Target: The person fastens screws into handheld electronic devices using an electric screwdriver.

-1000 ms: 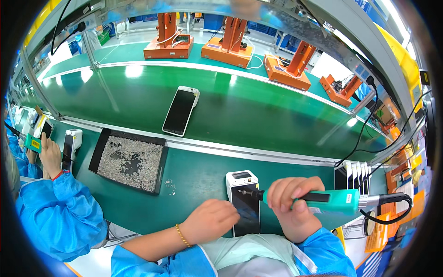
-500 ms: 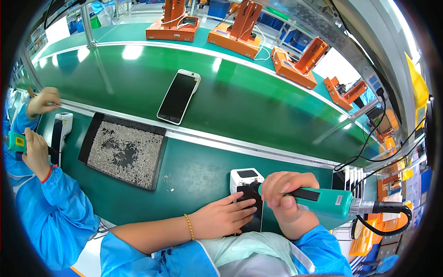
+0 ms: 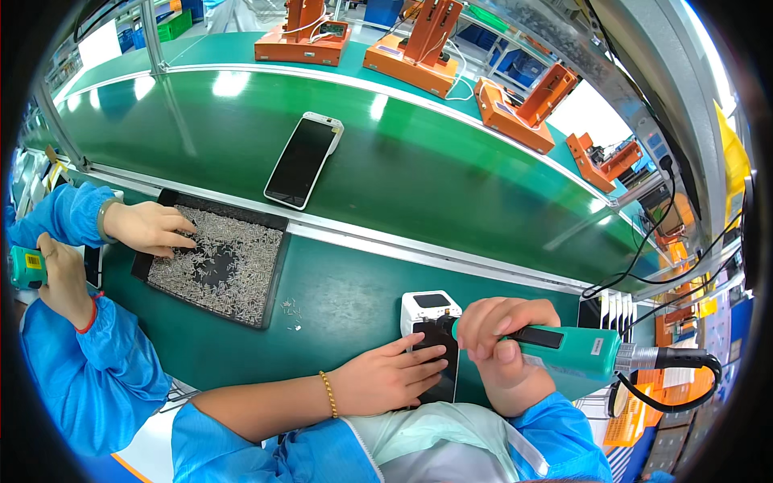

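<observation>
My left hand [image 3: 392, 374] lies flat with fingers spread over the dark face of a white handheld payment terminal [image 3: 429, 303], pressing it against the green bench. Wrapped round a teal electric screwdriver [image 3: 568, 352] is my right hand [image 3: 506, 342]; the tool lies nearly level, its black tip end at the terminal's upper right. The exact spot where the bit meets the terminal is hidden by my fingers. To the left, a black tray [image 3: 278, 278] holds a thick layer of small silver screws [image 3: 233, 302].
A co-worker's hand [image 3: 149, 227] reaches into the tray; their other hand [image 3: 64, 278] grips another teal screwdriver [image 3: 28, 267]. A second terminal [image 3: 299, 165] lies on the green conveyor [image 3: 201, 121]. Loose screws [image 3: 290, 307] lie beside the tray. Orange fixtures [image 3: 411, 68] line the far side.
The co-worker's hand has moved right, into the screw tray. On the conveyor the terminal has shifted slightly left and away. My hands and screwdriver have hardly moved.
</observation>
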A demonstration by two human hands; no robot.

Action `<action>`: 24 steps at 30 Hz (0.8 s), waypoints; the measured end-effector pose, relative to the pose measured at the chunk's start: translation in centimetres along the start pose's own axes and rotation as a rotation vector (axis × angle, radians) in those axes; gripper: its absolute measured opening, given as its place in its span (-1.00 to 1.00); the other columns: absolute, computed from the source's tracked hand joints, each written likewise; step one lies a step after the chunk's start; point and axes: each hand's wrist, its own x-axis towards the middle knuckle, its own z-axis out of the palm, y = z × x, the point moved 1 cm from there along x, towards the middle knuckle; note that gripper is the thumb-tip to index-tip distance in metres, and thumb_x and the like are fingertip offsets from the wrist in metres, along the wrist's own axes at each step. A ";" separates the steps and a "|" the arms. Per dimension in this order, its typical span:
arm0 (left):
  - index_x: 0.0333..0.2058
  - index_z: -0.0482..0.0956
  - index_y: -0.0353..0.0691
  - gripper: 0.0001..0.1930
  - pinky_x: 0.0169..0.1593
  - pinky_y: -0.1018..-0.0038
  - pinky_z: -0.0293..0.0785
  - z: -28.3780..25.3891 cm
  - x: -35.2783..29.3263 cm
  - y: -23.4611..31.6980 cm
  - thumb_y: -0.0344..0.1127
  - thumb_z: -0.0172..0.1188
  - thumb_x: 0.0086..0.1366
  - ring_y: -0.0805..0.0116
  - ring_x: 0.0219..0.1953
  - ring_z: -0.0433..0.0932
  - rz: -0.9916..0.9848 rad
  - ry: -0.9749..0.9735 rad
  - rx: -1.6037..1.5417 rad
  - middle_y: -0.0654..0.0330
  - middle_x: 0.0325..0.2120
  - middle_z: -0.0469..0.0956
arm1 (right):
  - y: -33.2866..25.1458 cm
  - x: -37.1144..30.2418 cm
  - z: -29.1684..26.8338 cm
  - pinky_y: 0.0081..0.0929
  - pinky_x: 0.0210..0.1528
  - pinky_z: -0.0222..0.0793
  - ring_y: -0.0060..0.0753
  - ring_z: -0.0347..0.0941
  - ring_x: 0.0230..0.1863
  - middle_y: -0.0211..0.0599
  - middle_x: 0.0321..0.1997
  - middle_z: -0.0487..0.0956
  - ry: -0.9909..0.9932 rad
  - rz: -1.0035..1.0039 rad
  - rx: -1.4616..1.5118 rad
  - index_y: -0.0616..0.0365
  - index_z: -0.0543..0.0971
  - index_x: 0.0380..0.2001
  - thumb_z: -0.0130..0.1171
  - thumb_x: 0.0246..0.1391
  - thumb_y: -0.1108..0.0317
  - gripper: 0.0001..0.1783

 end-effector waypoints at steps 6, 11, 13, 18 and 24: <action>0.00 0.55 -0.23 -0.51 0.40 0.12 0.00 0.0 0.0 0.0 -0.05 0.19 0.17 0.23 0.31 0.24 -0.003 -0.003 -0.002 0.14 0.14 0.43 | 0.3 0.1 0.0 -0.35 -0.43 0.45 -0.35 0.45 -0.52 -0.33 -0.52 0.47 0.014 -0.015 0.017 0.15 0.41 -0.22 0.22 0.10 0.47 -0.78; 0.00 0.55 -0.22 -0.52 0.41 0.12 -0.01 0.1 0.0 -0.1 -0.04 0.17 0.19 0.24 0.32 0.23 -0.006 -0.011 0.000 0.15 0.14 0.43 | 0.4 0.2 -0.2 -0.35 -0.43 0.44 -0.36 0.44 -0.53 -0.36 -0.54 0.47 0.003 -0.009 0.020 0.13 0.41 -0.21 0.22 0.11 0.46 -0.78; 0.00 0.55 -0.22 -0.52 0.41 0.13 -0.02 0.2 0.0 -0.1 -0.04 0.16 0.19 0.24 0.32 0.22 -0.006 -0.009 0.004 0.15 0.15 0.43 | 0.4 0.1 -0.3 -0.36 -0.43 0.44 -0.37 0.45 -0.53 -0.37 -0.55 0.47 0.002 -0.013 0.018 0.12 0.41 -0.21 0.23 0.11 0.45 -0.78; 0.00 0.55 -0.21 -0.52 0.41 0.13 -0.02 0.2 -0.1 -0.2 -0.04 0.16 0.19 0.24 0.32 0.22 -0.007 -0.006 -0.004 0.16 0.15 0.43 | 0.4 0.1 -0.3 -0.36 -0.43 0.44 -0.36 0.45 -0.54 -0.39 -0.56 0.48 -0.016 -0.023 0.016 0.12 0.40 -0.20 0.25 0.11 0.43 -0.75; 0.01 0.55 -0.21 -0.51 0.41 0.14 -0.01 0.1 0.0 -0.1 -0.04 0.18 0.18 0.25 0.30 0.25 0.001 -0.005 0.006 0.15 0.14 0.43 | -0.1 0.4 -0.1 -0.35 -0.43 0.43 -0.35 0.45 -0.54 -0.38 -0.56 0.48 -0.060 -0.039 -0.011 0.11 0.40 -0.20 0.24 0.11 0.45 -0.75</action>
